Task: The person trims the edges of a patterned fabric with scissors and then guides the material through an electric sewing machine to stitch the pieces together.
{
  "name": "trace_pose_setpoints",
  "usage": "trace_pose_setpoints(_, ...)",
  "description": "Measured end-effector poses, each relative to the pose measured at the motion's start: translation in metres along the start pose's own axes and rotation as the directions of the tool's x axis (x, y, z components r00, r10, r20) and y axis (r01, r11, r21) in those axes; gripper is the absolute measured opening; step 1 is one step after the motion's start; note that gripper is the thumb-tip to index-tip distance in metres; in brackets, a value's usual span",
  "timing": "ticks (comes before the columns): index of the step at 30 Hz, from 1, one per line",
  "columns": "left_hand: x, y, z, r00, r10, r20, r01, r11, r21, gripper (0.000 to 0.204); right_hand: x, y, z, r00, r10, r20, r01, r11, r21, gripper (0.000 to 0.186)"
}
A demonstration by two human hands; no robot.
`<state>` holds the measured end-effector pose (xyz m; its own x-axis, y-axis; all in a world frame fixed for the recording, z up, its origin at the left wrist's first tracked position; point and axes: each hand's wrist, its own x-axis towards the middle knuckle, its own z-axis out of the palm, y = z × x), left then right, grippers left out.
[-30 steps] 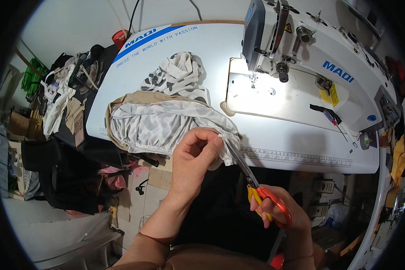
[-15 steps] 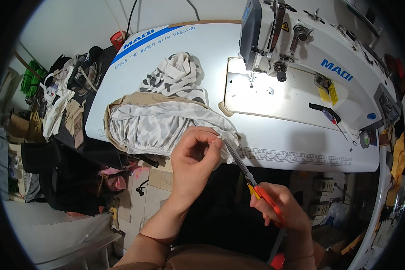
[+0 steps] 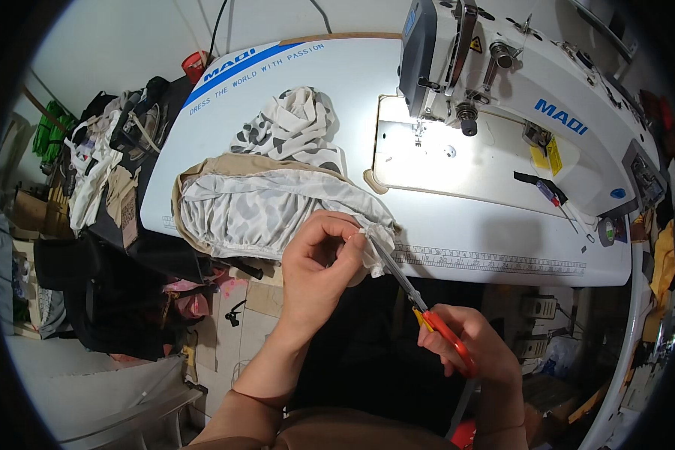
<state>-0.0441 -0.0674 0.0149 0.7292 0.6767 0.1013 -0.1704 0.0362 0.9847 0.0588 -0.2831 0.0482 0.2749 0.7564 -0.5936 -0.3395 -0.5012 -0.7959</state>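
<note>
My left hand point(image 3: 321, 262) pinches the bunched white edge of a gathered pale garment point(image 3: 244, 210) with tan fabric behind it, at the table's front edge. My right hand point(image 3: 469, 341) grips scissors point(image 3: 448, 337) with orange-and-yellow handles; their long blades lie almost together, tips in the fabric beside my left fingertips. Whether they cut anything I cannot tell. A crumpled white cloth with dark spots point(image 3: 292, 127) lies beyond the garment.
A white sewing machine point(image 3: 510, 97) stands at the right of the table point(image 3: 510, 262), a screwdriver point(image 3: 559, 204) beside it. Dark and pale clothes point(image 3: 97, 172) are heaped at the left, a red cup point(image 3: 193, 66) behind, a ruler strip along the front edge.
Since a second ago the scissor handles have come together and the blades have closed. Both hands stay in nearly the same place; the whole view has shifted slightly.
</note>
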Motion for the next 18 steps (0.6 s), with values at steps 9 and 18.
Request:
trace_pose_setpoints(9, 0.0002, 0.0018, -0.0011, 1.000, -0.005, 0.013, 0.005, 1.000, -0.017, 0.003, 0.0013, 0.0030, -0.0045, 0.996, -0.032, 0.085, 0.028, 0.999, 0.043, 0.027)
trace_pose_setpoints(18, 0.0022, -0.0029, -0.0026, 0.996, 0.086, 0.028, -0.089, 0.989, 0.116, 0.005, 0.0019, 0.0001, 0.0006, 1.000, -0.030, 0.006, 0.030, 1.000, -0.009, 0.036)
